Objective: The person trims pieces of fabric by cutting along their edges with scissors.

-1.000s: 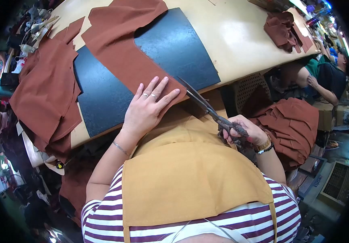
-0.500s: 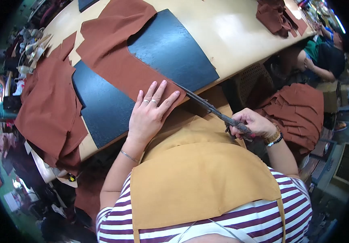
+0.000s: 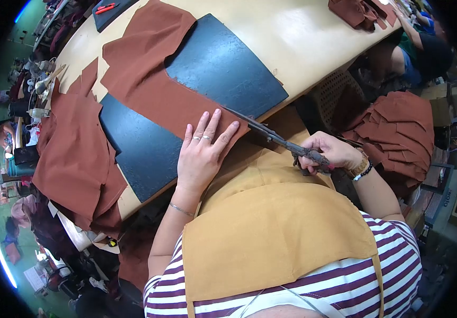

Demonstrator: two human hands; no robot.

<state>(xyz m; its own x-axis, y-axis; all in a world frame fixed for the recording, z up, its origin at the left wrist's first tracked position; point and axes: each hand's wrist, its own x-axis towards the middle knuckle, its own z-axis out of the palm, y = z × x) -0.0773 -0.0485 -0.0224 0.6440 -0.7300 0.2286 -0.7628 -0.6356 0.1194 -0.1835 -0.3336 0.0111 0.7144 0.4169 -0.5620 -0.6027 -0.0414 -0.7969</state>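
Note:
A long piece of rust-brown fabric (image 3: 151,90) lies over a dark blue-black board (image 3: 228,69) at the table's edge. My left hand (image 3: 204,146) rests flat on the near end of this fabric, fingers spread, with rings on two of them. Wrapped around the handles of long dark scissors (image 3: 273,136) is my right hand (image 3: 328,153). The blades point up and left and lie along the fabric's right edge, close to my left fingertips. Part of the blades is hidden at the fabric, and I cannot tell how far apart they are.
More rust-brown fabric (image 3: 72,153) drapes over the table's left edge. A thick stack of brown pieces (image 3: 398,138) sits at my right. Crumpled brown fabric (image 3: 358,13) lies at the far right of the pale table (image 3: 292,37). A red tool (image 3: 106,8) rests at top left. Another person (image 3: 414,50) is at right.
The view has shifted slightly, bringing the red tool into sight at top left. My left hand stays on the fabric and my right hand still grips the scissors at its edge.

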